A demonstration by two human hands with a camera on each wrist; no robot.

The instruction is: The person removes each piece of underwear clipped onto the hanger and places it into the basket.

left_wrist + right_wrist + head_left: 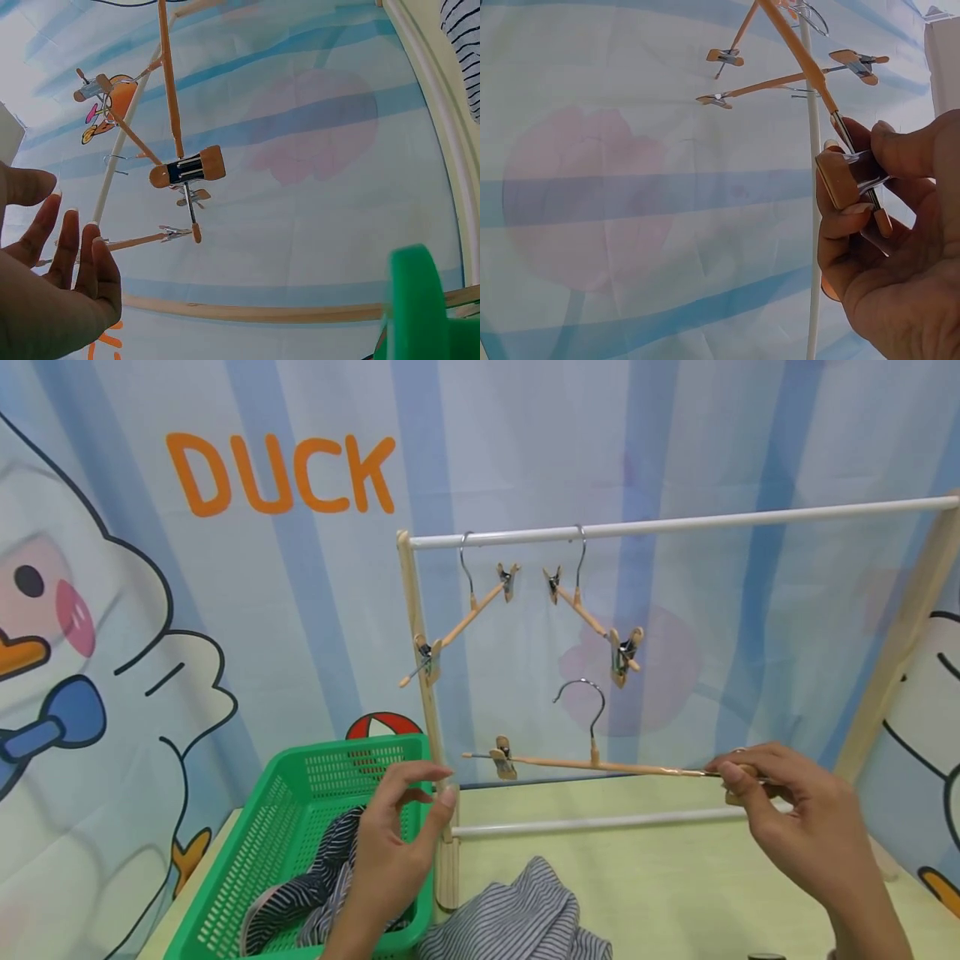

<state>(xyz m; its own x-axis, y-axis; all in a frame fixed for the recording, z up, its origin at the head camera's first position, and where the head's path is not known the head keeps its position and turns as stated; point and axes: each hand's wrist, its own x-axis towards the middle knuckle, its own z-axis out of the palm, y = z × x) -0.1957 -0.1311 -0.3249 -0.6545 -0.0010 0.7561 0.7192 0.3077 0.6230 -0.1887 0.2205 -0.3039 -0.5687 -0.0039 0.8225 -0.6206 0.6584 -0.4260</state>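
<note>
A wooden clip hanger point(630, 767) with a metal hook is held up in front of the rack by my right hand point(802, 810). In the right wrist view, thumb and fingers pinch the clip point(841, 178) at the hanger's right end. My left hand point(397, 843) is raised near the hanger's other end, thumb and fingers spread apart with nothing between them. The left clip point(503, 758) sits a little beyond its fingertips. Below lies a crumpled striped cloth point(517, 914) on the table.
Two more clip hangers point(472, 610) hang from the rack's white top rail point(675, 526). At left, a green basket point(277, 785) contains dark striped cloth point(315, 881). The rack's wooden left post point(420, 610) rises beside the basket, and a lower white rail point(600, 823) crosses behind.
</note>
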